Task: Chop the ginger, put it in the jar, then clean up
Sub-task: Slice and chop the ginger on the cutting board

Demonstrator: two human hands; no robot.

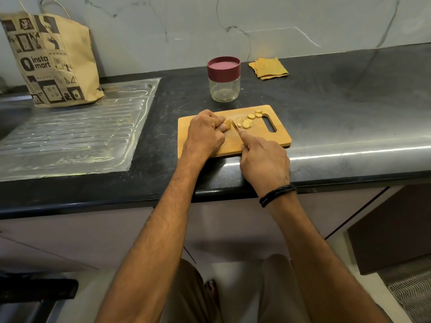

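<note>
mid-frame, the left grip pinches the ginger, the right grip clasps the knife; better to cut thin, slowly.

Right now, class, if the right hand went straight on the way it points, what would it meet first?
Probably the ginger piece held by the left hand. The knife in the right hand points at its cut end, though depth is unclear.

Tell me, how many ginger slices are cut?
5 ginger slices on the cutting board: two by its slotted end, two midway, one large beside the knife. Overlaps may hide more.
</note>
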